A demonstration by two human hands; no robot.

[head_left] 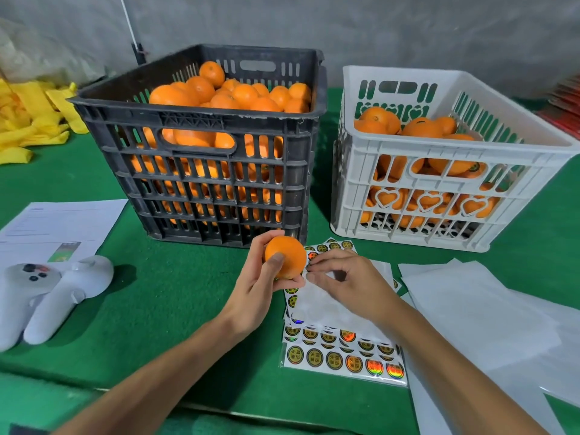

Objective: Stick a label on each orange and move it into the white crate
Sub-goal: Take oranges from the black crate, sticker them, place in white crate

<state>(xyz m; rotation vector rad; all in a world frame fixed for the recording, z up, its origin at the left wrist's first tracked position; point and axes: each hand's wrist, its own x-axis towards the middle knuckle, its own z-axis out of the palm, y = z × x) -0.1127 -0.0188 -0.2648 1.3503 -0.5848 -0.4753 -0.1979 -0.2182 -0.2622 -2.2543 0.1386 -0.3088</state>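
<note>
Orange (285,257) gripped in the raised left hand (260,285), right hand (345,277) fingers pinching a label (308,265) at its side

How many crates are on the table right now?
2: the black crate at centre, heaped with oranges, and the white crate to its right, partly filled. None appear hidden.

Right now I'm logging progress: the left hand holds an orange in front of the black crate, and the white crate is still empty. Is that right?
Not quite. The white crate isn't empty: the head view shows several oranges already in it. The rest stands: the left hand holds an orange in front of the black crate.
</note>
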